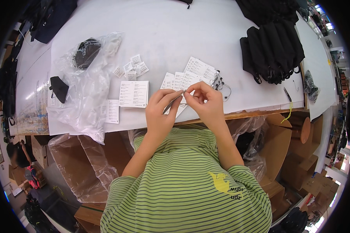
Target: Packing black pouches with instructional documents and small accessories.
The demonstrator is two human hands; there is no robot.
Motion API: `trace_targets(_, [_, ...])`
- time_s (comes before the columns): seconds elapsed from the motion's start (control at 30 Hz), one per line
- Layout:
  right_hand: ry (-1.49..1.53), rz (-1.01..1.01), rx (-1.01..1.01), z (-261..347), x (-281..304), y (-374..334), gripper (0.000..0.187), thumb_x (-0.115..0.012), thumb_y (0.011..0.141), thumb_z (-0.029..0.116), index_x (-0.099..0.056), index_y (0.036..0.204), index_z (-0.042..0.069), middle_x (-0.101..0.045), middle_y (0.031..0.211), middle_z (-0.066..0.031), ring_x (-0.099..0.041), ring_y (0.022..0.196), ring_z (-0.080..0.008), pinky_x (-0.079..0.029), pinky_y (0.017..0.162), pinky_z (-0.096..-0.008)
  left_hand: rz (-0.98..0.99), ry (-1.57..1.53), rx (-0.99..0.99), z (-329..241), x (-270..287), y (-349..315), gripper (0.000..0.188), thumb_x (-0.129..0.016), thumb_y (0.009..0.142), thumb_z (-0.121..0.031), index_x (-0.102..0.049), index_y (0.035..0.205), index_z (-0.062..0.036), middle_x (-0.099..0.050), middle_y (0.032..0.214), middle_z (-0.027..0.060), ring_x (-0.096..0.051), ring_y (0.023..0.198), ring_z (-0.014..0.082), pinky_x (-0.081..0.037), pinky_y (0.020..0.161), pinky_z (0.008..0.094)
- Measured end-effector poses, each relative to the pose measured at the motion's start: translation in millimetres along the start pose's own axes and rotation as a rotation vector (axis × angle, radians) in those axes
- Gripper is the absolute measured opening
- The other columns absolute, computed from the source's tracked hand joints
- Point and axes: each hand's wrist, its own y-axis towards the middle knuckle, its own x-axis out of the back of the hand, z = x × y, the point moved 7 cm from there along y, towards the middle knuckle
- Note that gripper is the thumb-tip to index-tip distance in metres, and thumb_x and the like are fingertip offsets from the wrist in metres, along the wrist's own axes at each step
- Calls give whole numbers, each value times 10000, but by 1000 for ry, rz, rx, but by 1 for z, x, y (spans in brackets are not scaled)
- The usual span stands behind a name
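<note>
At the table's near edge, my left hand and my right hand meet with thumbs and fingers pinched. What sits between the fingertips is too small to make out; a dark edge shows under my left fingers. Just beyond my hands lie overlapping white printed tags, and black tag strings lie tangled to their right. Left of my left hand is a stack of white printed cards, with another card beside it. Several small white labels lie loosely behind the stack.
Clear plastic bags cover the left side, near a small black pouch. Folded black items are piled at the right, with a dark slim tool in front of them. Cardboard boxes stand below the table edge.
</note>
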Motion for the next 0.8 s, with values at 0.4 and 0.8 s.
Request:
trace_targets(0.4, [-10, 44, 220, 24, -1, 8, 101, -707, 797, 88, -634, 853, 46, -527, 554, 18, -416, 464, -31, -311, 445, -195, 136, -379, 164, 19, 3, 8, 94, -631, 852, -58, -664, 901, 15, -633, 835, 64, -584, 784, 135, -440, 690, 247])
trace_targets(0.8, [9, 209, 69, 12, -21, 50, 108, -703, 804, 131, -642, 872, 73, -510, 568, 24, -412, 479, -48, -329, 462, -204, 448, -776, 571, 64, -5, 42, 74, -588, 909, -113, -564, 939, -49, -573, 861, -17, -515, 808, 54, -405, 732, 210])
